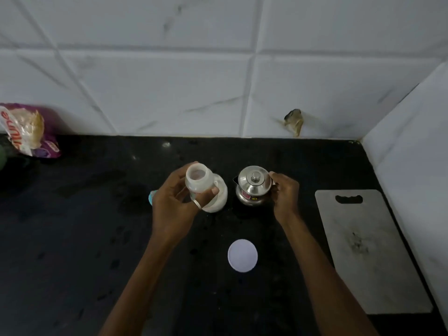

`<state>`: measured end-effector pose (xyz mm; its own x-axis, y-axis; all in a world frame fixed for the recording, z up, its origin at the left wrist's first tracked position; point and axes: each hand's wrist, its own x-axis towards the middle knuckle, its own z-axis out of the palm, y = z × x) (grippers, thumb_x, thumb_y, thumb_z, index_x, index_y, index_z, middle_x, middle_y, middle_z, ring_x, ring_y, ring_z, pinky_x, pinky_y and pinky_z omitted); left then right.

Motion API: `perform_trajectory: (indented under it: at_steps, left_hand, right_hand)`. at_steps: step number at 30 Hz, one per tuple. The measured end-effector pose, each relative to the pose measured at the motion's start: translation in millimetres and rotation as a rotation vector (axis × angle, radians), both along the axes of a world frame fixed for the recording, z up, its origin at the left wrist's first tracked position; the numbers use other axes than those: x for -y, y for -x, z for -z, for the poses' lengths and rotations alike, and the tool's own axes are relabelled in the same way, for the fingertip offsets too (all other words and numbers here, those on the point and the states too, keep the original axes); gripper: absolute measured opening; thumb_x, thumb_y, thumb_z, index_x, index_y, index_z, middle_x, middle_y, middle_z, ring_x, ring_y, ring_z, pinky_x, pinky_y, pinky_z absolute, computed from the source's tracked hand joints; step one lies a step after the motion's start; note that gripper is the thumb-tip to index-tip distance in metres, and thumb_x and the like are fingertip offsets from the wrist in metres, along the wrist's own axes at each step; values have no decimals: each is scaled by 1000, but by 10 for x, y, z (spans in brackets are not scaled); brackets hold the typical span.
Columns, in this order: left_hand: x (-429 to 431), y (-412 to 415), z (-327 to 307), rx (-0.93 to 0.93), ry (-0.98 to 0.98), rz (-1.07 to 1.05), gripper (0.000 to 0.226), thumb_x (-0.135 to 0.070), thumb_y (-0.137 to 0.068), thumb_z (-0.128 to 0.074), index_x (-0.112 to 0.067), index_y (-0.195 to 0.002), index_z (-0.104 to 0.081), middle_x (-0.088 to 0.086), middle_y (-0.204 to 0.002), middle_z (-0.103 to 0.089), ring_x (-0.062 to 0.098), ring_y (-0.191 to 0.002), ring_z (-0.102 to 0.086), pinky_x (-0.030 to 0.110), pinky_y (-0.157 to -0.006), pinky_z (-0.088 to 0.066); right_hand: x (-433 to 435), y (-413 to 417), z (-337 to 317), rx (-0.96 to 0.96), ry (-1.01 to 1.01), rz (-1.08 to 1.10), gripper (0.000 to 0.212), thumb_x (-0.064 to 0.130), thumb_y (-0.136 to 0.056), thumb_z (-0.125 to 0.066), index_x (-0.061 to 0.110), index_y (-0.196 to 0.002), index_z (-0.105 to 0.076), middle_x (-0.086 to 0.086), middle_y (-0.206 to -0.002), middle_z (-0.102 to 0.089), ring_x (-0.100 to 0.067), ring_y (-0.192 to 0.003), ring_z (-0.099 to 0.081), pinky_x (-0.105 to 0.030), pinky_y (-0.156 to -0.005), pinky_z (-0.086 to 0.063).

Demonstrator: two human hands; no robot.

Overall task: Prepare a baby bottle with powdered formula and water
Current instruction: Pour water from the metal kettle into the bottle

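Black speckled stone counter (97,238) is running back to a wall of white marbled tiles (157,81), and the head view is looking down on both hands working near the middle. The left hand (174,202) is gripping a small translucent plastic baby bottle (197,180), fingers and thumb curled round its body, holding it tilted with the open mouth facing up toward the camera; whether powder is already lying inside is too dim to tell. Just behind the bottle a round white tub (218,197) is sitting on the counter, and its flat round white lid (242,255) is lying apart, nearer the person. The right hand (286,192) is closing on the handle side of a small lidded stainless-steel kettle (254,185), which is standing just right of the tub. A grey plastic chopping board (368,251) is lying at the right, and a purple printed packet (29,134) is leaning at the far left. Pouring looks to be coming next, and the risk is lying there: the bottle's mouth is narrow, the kettle's lid is sitting loose, and hot water could be running over the left fingers or into the open tub beside it.
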<state>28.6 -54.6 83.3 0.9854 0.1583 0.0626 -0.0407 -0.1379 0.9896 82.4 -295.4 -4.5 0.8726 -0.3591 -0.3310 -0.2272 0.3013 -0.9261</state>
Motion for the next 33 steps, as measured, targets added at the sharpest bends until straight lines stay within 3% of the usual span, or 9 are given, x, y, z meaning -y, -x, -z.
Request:
perform_trajectory:
  at_steps: [8, 13, 17, 20, 24, 27, 33]
  left_hand:
    - [-21, 10, 243, -23, -12, -11, 57, -11, -75, -91, -15, -126, -68, 4, -124, -74, 24, -118, -71, 52, -101, -57]
    - [-50, 29, 296, -15, -31, -19, 61, -19, -73, -91, -12, -129, -68, 5, -127, -72, 24, -120, -70, 50, -102, -57]
    - [-80, 72, 315, -13, -27, -10, 63, -19, -74, -90, -9, -131, -66, 5, -128, -72, 24, -121, -69, 49, -102, -57]
    - [-77, 122, 307, -12, -19, -4, 63, -20, -74, -90, -9, -131, -66, 4, -127, -72, 22, -121, -69, 47, -102, -58]
    - [-85, 202, 306, -12, -11, 4, 60, -14, -74, -91, -12, -129, -67, 3, -126, -73, 22, -119, -70, 46, -102, -58]
    - [-86, 273, 265, -12, 15, 7, 59, -15, -73, -90, -14, -128, -67, 3, -125, -73, 21, -118, -70, 43, -102, -58]
    - [-82, 485, 130, -23, 29, 26, 58, -14, -74, -90, -14, -127, -68, -5, -122, -74, 18, -118, -70, 45, -101, -59]
  right_hand:
    - [-43, -32, 302, -19, -12, -24, 23, 12, -92, -60, 9, -70, -65, -13, -78, -60, -23, -76, -59, -29, -66, -47]
    - [-68, -33, 373, -49, -18, -6, 31, 9, -93, -60, 14, -63, -62, 1, -64, -62, -11, -64, -61, -22, -58, -47]
    - [-73, -2, 403, -63, 16, -24, 28, 21, -86, -64, 19, -61, -51, 1, -60, -46, -9, -55, -44, -25, -52, -33]
    - [-48, 53, 416, -49, 83, -58, 39, 20, -93, -63, 24, -57, -49, 3, -57, -39, -8, -51, -31, -25, -49, -23]
    - [-12, 163, 395, -23, 120, -77, 21, 27, -97, -66, 14, -80, -61, -3, -67, -52, -7, -50, -37, -22, -45, -26]
    - [8, 282, 360, -19, 171, -55, 24, 36, -97, -67, 12, -97, -63, -7, -82, -61, -6, -52, -41, -21, -45, -31]
    - [-8, 564, 142, -9, 233, 41, 28, 48, -97, -65, 19, -99, -61, 0, -76, -53, -8, -55, -41, -22, -47, -36]
